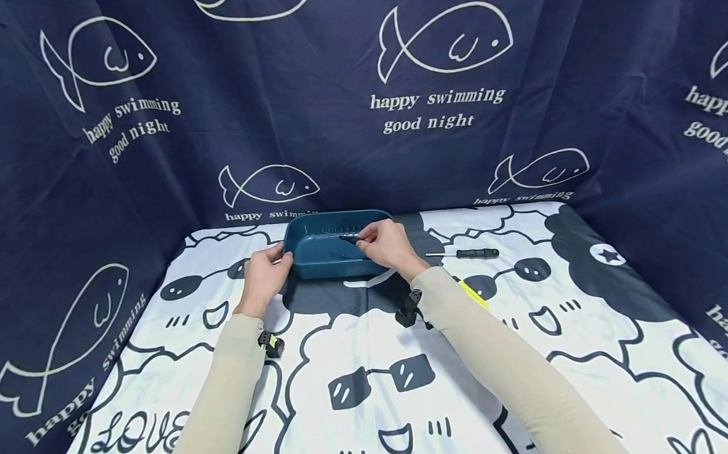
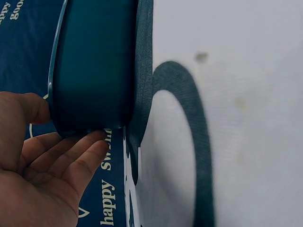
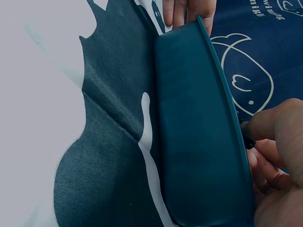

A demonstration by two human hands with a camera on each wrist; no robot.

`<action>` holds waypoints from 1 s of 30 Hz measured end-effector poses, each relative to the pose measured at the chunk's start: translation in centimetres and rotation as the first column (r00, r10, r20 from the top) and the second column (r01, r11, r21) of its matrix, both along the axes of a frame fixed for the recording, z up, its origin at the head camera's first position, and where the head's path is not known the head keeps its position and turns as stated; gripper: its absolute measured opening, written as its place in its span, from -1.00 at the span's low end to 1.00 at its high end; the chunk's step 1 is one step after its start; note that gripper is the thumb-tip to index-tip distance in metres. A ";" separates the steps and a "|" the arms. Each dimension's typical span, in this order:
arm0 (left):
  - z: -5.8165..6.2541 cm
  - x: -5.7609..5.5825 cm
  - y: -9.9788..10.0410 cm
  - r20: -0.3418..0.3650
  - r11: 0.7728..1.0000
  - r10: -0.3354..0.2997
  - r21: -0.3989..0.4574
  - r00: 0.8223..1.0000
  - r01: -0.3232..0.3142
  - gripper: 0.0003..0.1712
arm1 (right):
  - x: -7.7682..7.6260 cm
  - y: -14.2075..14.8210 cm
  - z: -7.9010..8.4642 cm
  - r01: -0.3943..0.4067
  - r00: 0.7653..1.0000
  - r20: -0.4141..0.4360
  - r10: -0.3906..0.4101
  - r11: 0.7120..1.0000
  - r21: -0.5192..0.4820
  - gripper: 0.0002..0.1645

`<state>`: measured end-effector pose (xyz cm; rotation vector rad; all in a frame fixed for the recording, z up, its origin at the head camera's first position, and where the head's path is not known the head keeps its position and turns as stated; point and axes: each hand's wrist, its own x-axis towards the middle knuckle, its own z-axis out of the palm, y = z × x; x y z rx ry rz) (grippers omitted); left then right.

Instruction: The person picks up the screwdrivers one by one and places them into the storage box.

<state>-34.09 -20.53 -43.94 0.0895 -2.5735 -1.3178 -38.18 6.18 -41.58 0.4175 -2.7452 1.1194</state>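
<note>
A dark teal rectangular bin (image 1: 326, 269) stands at the back of the table with its open side up. At its left end, my left hand (image 1: 264, 277) holds the rim, thumb at the edge and fingers against the outer wall (image 2: 92, 66). My right hand (image 1: 387, 243) reaches over the right part of the bin and pinches a small dark object (image 1: 350, 238). In the right wrist view a black end of that object (image 3: 248, 141) shows between thumb and fingers, behind the rim; its kind I cannot tell.
A screwdriver with a black handle (image 1: 477, 253) lies right of the bin, its shaft towards the right hand. A yellow item (image 1: 473, 293) is partly hidden behind the right forearm. Dark blue fish-print curtains (image 1: 356, 147) rise at the back and both sides of the patterned tablecloth (image 1: 375, 343).
</note>
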 end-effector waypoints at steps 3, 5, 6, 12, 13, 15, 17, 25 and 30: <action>0.1 0.0 0.0 0.000 1.000 0.003 -0.003 1.000 -0.003 -0.43 | 0.0 0.0 0.0 -0.001 1.000 0.007 0.001 1.000 -0.002 -0.83; 0.1 0.0 0.0 0.000 1.000 0.002 -0.005 1.000 -0.002 -0.43 | 0.0 -0.1 0.0 0.000 1.000 0.011 0.000 1.000 -0.003 -0.84; 0.1 0.0 0.1 -0.001 1.000 0.003 -0.006 1.000 -0.003 -0.43 | 0.0 -0.1 0.0 0.000 1.000 0.011 0.000 1.000 -0.003 -0.84; 0.0 0.1 0.0 -0.004 1.000 0.006 -0.009 1.000 -0.006 -0.43 | 0.1 0.0 0.0 -0.007 1.000 0.012 0.007 1.000 -0.008 -0.84; 0.0 0.1 0.0 -0.005 1.000 0.006 -0.011 1.000 -0.006 -0.43 | 0.1 0.0 0.0 -0.008 1.000 0.013 0.008 1.000 -0.012 -0.84; 0.0 0.1 0.0 -0.005 1.000 0.006 -0.015 1.000 -0.006 -0.43 | 0.4 0.1 0.3 -0.012 1.000 0.009 0.012 1.000 -0.024 -0.82; 0.0 0.1 0.1 -0.003 1.000 0.006 -0.015 1.000 -0.006 -0.43 | 0.6 0.3 0.6 -0.017 1.000 -0.005 0.017 0.999 -0.040 -0.81; 0.0 0.1 0.2 0.014 1.000 0.016 -0.003 1.000 -0.016 -0.43 | 1.6 1.4 2.3 -0.049 0.996 -0.086 0.040 0.994 -0.102 -0.80; 0.0 0.1 0.4 0.019 1.000 0.020 -0.007 1.000 -0.020 -0.43 | 2.2 2.3 2.8 -0.048 0.995 -0.093 0.038 0.993 -0.106 -0.82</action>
